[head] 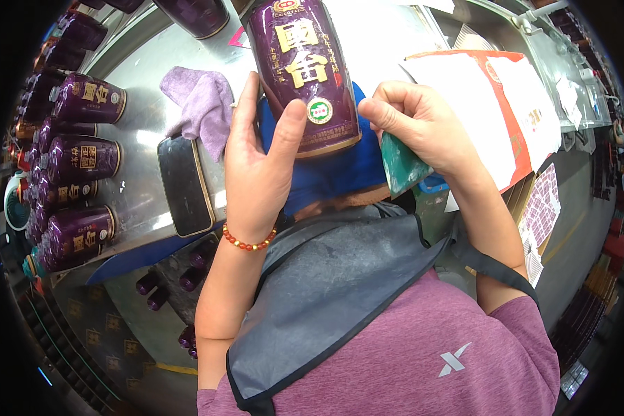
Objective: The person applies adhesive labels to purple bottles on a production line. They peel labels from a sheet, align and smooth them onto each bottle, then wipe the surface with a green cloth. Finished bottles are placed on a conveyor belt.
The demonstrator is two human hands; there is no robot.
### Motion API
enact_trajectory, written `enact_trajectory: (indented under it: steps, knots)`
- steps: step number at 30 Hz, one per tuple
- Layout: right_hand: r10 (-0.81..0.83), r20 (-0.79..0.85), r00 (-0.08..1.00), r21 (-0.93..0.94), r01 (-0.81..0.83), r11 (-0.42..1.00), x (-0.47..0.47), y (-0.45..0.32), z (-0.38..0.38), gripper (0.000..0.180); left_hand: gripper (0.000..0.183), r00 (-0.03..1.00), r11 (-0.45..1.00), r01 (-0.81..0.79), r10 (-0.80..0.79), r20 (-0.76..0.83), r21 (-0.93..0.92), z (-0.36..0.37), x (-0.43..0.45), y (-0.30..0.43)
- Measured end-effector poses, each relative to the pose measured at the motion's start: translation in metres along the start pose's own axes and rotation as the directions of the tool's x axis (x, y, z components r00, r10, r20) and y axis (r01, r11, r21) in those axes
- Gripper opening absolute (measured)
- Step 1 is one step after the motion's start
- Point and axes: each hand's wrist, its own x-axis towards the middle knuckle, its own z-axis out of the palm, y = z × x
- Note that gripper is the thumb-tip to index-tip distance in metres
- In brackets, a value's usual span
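Observation:
A glossy purple liquor bottle (307, 67) with raised gold characters and a round green-and-white sticker lies in front of me on blue cloth (320, 179). My left hand (260, 156) holds its lower left side, the thumb over the front and a finger along the edge. On the other side, my right hand (421, 122) grips a green plastic scraper (401, 164) that points down toward my lap. Its thumb and forefinger are pinched together close to the bottle's right edge; whether they hold anything else is hidden.
Several purple bottles (83, 158) stand along the left of the metal table (140, 130). Nearer are a lilac cloth (203, 99) and a dark-screened phone (185, 184). White sheets (457, 104) and a red-and-white packet (499, 109) lie at right. A grey apron (338, 281) covers my lap.

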Motion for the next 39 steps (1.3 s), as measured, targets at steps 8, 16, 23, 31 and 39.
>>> enact_trajectory:
  steps: [8, 16, 23, 31, 39]
  knots:
    - [0.022, 0.014, 1.000, -0.093, -0.020, 0.996, 0.001, 0.000, 0.008, 0.037, 0.070, 1.000, 1.000, -0.019, 0.019, 0.009, 0.006, 0.005, 0.005, -0.002]
    - [0.008, 0.024, 1.000, -0.124, -0.005, 0.992, 0.002, 0.000, 0.010, 0.037, 0.068, 1.000, 1.000, -0.001, 0.001, 0.026, -0.006, 0.005, 0.004, 0.000]
    - [-0.001, 0.051, 0.999, -0.153, 0.009, 0.988, 0.003, 0.003, 0.008, 0.037, 0.073, 0.999, 1.000, 0.000, 0.000, 0.048, 0.006, 0.001, 0.004, -0.003]
    - [-0.202, -0.215, 0.955, -0.105, 0.183, 0.978, 0.021, -0.012, -0.041, 0.032, 0.098, 0.999, 0.956, -0.043, 0.034, 0.036, 0.291, -0.007, 0.003, -0.008]
    - [-0.673, 0.306, 0.673, -0.692, 0.643, 0.329, 0.000, -0.063, -0.001, 0.032, 0.124, 0.979, 0.822, -0.196, 0.137, 0.150, 0.534, -0.019, -0.002, -0.010]
